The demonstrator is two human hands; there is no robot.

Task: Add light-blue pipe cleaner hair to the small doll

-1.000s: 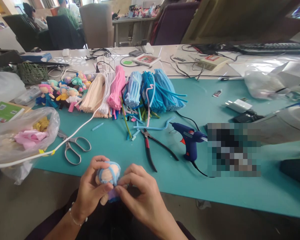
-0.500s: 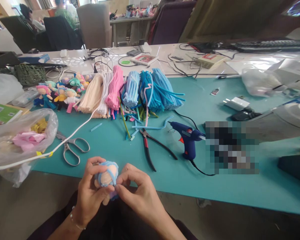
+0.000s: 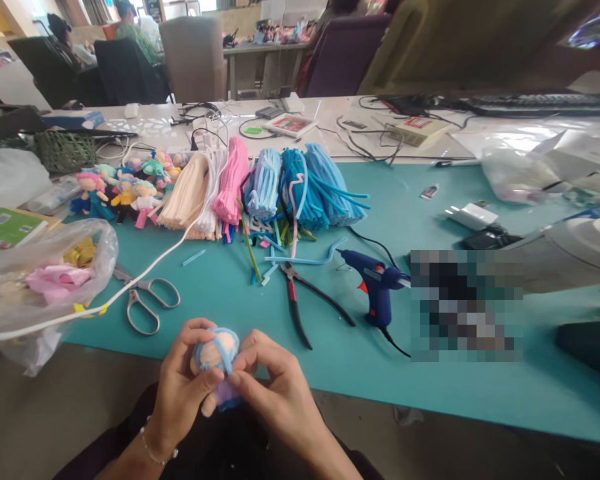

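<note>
My left hand [image 3: 187,380] is wrapped around a small pipe-cleaner doll [image 3: 213,355] at the table's near edge. The doll has a peach head, light blue strands over it, and a purple and blue body below. My right hand [image 3: 270,373] pinches a light blue pipe cleaner [image 3: 226,357] against the side of the doll's head, thumb and forefinger together. Beyond the hands lie cutting pliers [image 3: 296,293] with spread handles and a pair of scissors [image 3: 147,297]. A blue glue gun [image 3: 375,280] stands to the right.
Bundles of pipe cleaners [image 3: 230,180] and several finished dolls [image 3: 130,187] line the back of the green mat [image 3: 455,373]. A plastic bag [image 3: 100,247] with pink and gold pieces sits at left. A white cable [image 3: 145,270] crosses there. Seated people [image 3: 130,33] appear in the background.
The light blue strand on the doll's head now runs straighter down to my right fingertips. The doll's purple body shows more. The whole view has shifted slightly, with the scene lower in the picture.
</note>
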